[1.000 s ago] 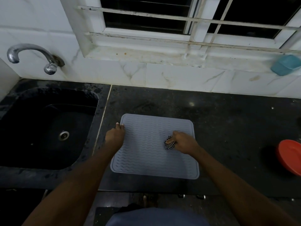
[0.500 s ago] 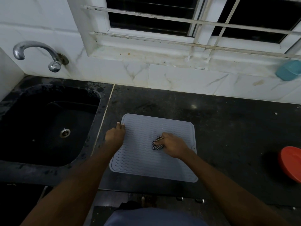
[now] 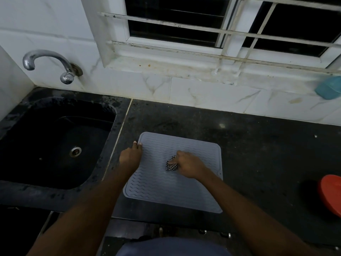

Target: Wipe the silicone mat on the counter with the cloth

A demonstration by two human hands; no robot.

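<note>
A grey silicone mat (image 3: 158,189) with a wavy pattern lies flat on the dark counter (image 3: 258,154) near its front edge. My left hand (image 3: 130,157) rests on the mat's left edge, fingertips near its far left corner. My right hand (image 3: 187,164) holds a small bunched black-and-white checked cloth (image 3: 171,166) against the middle of the mat. Most of the cloth is hidden under my fingers.
A black sink (image 3: 53,145) with a drain lies left of the mat, under a chrome tap (image 3: 48,63). A red plate or lid (image 3: 331,194) sits at the counter's right edge. A teal object (image 3: 329,87) rests on the white ledge below the barred window.
My right hand has slid the cloth leftward across the mat, from near its right side to its middle. My left hand has stayed on the mat's left edge.
</note>
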